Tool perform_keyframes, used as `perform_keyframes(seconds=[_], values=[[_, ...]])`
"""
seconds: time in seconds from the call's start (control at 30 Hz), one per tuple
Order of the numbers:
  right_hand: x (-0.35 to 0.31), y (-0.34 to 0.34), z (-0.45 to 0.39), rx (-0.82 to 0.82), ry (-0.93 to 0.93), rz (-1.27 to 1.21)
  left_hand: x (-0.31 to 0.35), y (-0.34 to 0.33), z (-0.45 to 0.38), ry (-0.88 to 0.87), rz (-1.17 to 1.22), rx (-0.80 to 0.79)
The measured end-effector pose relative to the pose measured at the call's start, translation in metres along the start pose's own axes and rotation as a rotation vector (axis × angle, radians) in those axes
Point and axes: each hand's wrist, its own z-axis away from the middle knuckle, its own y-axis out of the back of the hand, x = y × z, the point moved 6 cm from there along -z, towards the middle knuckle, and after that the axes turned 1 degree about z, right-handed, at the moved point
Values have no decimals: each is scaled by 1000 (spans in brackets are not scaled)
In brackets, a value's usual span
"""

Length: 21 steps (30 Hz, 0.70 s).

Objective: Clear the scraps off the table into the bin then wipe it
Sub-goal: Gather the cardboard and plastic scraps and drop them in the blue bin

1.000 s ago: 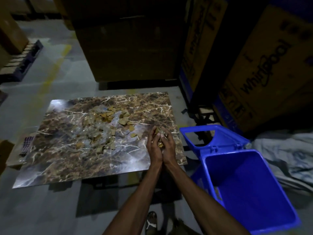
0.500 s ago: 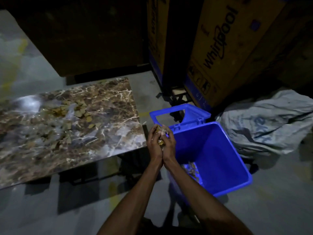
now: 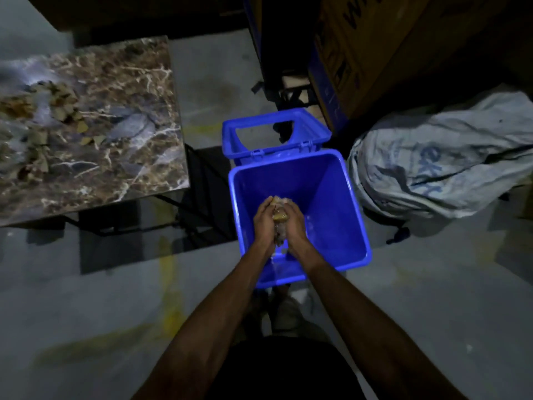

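- Left hand point(image 3: 264, 223) and right hand point(image 3: 294, 225) are cupped together, holding a wad of scraps point(image 3: 279, 215) over the open bin point(image 3: 331, 180).
- Table point(image 3: 138, 157) at 10 o'clock from the bin carries more scraps point(image 3: 57, 102).
- A sack point(image 3: 438, 160) lies at the bin's 3 o'clock.

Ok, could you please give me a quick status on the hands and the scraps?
Left hand and right hand cupped around scraps over open blue bin. More scraps on table. Nothing in the way.
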Motion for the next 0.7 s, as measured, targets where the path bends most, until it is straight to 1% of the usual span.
perform_keyframes(seconds=[0.07,0.13,0.27,0.33,0.47,0.6,0.7], values=[[40,22,-35,-19,-112,-32,-21,4,-16,74,-87,22],[72,41,-55,1,-227,-86,-47,12,-39,130,-145,43],[65,61,-47,74,-343,-137,-59,15,-33,288,-81,77],[72,70,-52,74,-399,-105,-61,16,-30,329,-59,99],[81,77,-56,37,-405,-65,-58,24,-25,322,-137,176],[86,72,-51,-9,-427,-122,-63,25,-26,331,-197,176],[82,70,-45,-9,-418,-90,-63,21,-23,312,-205,173]])
